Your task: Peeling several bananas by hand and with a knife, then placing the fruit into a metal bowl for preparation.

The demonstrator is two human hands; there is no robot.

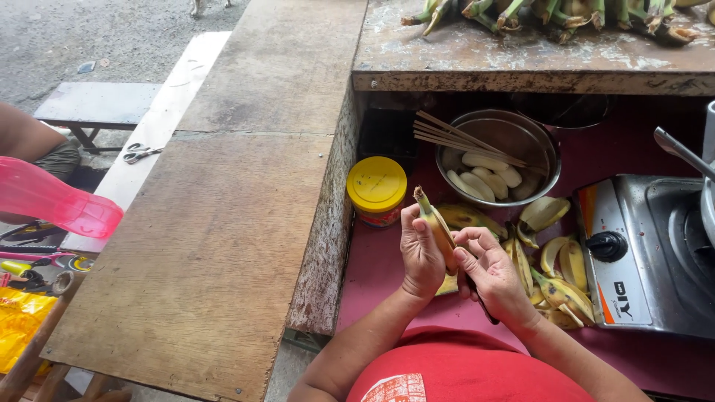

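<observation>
Left hand (421, 257) closed round banana (438, 227), long axis upright w/ stem up; right hand (488, 272) just beside, fingers curled on its lower part.

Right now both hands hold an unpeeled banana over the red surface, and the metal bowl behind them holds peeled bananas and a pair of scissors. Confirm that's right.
Not quite. In the head view the metal bowl holds peeled bananas with wooden sticks across it, not scissors. The scissors lie on the pale plank far left. The left hand and right hand do hold the unpeeled banana over the red surface.
</observation>
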